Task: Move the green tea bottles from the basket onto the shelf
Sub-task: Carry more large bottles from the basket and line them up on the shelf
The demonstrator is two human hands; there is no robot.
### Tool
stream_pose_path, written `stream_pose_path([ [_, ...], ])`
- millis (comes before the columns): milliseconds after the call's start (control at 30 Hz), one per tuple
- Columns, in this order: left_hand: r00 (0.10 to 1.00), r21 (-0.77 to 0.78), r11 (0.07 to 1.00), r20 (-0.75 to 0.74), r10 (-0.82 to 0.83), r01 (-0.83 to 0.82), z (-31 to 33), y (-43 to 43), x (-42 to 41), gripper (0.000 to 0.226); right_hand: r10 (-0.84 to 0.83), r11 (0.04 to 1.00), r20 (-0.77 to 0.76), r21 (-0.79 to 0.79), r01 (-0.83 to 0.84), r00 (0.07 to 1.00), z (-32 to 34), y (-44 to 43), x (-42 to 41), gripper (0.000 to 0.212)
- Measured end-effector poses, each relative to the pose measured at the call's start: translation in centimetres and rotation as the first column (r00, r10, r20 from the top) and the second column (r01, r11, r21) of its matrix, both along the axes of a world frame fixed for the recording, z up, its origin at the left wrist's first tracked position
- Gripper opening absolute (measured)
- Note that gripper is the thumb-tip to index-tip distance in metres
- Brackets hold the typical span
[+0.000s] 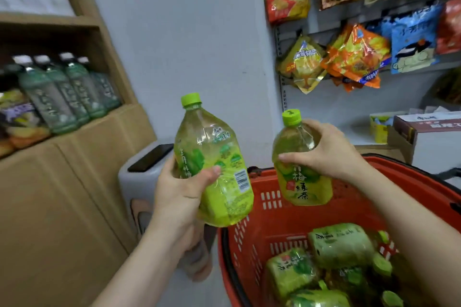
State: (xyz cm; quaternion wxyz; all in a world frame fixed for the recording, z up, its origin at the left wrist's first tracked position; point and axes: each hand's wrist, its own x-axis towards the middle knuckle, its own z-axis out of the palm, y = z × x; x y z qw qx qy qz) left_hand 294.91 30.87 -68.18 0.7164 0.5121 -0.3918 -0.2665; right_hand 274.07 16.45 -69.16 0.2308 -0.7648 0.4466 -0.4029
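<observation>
Green tea bottles (pixel 339 247) made of clear plastic, with bright green caps and green labels, lie on their sides in the bottom of a red plastic basket (pixel 274 207), piled against one another. Two more of the same kind are up in the air. The left hand (pixel 182 189) wraps its fingers and thumb round the lower half of the tilted bottle (pixel 214 157) and holds it just to the left of the basket, with the cap leaning away to the left. The right hand (pixel 329 152) grips the upright bottle (pixel 303 182) round its shoulder, just under the cap, and holds it above the far edge of the basket. These two bottles are near each other but do not touch. On the left stands a light brown wooden shelf (pixel 99 127), and on it is a row of darker green bottles with white caps (pixel 62 92). On the right wall are shiny yellow and orange snack bags (pixel 356 57). A grey box (pixel 139 182) with a flat black thing on top sits between the shelf and the basket.
</observation>
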Motion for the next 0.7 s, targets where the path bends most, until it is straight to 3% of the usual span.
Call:
stream_pose_path([
  [67,0.994,-0.040,0.994,0.037,0.103,-0.101,1.0,3.0,1.9,0.044,0.111,0.994,0.053,-0.008,-0.111,0.992,2.9,2.7,2.7,0.057],
  [133,0.979,-0.073,0.979,0.061,0.194,-0.189,2.1,6.3,4.3,0.058,0.268,0.962,0.159,0.007,-0.272,0.950,5.2,5.7,5.9,0.051],
  [233,0.924,-0.099,0.939,0.168,0.343,-0.330,4.1,12.0,7.9,0.076,0.467,0.868,0.264,0.044,-0.494,0.844,7.0,10.7,12.2,0.057],
  [333,0.836,-0.128,0.880,0.275,0.475,-0.458,5.7,18.6,11.8,0.079,0.611,0.755,0.317,0.041,-0.654,0.725,7.7,16.4,19.2,0.073],
  [400,0.774,-0.144,0.828,0.298,0.559,-0.542,6.4,23.2,15.1,0.080,0.668,0.687,0.361,0.040,-0.726,0.651,8.0,20.3,23.6,0.078],
  [500,0.659,-0.151,0.726,0.329,0.677,-0.671,7.3,30.1,20.0,0.090,0.756,0.593,0.349,-0.006,-0.805,0.554,8.8,26.1,29.8,0.063],
  [600,0.537,-0.173,0.624,0.370,0.758,-0.762,8.2,36.7,24.0,0.099,0.807,0.539,0.327,-0.064,-0.840,0.492,10.2,31.9,35.4,0.074],
  [700,0.428,-0.187,0.536,0.413,0.803,-0.823,9.5,42.4,27.6,0.099,0.841,0.468,0.339,-0.068,-0.881,0.421,11.5,37.1,39.7,0.065],
])
